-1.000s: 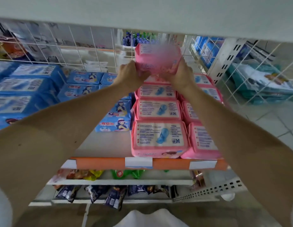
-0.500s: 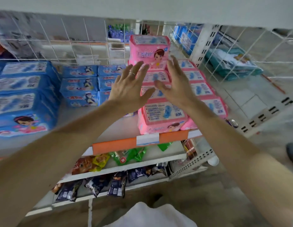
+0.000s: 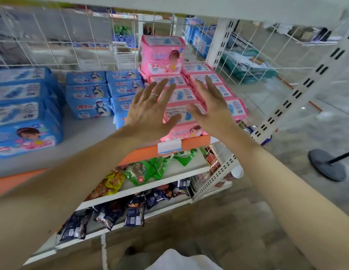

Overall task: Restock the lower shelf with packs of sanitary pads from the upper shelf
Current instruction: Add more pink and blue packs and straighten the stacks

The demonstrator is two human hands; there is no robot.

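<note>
- One head-worn view, looking forward and down from close in front of the orange-edged shelf (image 3: 191,146).
- The shelf fills mid-frame; lower snack shelves sit beneath it, floor lies right of it.

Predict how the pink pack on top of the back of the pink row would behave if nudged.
The pink pack stands upright atop flat packs, so it probably tips easily. Its puffy, glossy wrap suggests it is light, squashy and a bit slippery.

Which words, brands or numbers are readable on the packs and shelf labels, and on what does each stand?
None can be read with certainty.
Upright pink pack: white brand characters, too blurred.
Blue packs: red brand characters, too blurred.
Flat pink packs: fine print, too small.
Shelf label: no legible text.
</note>
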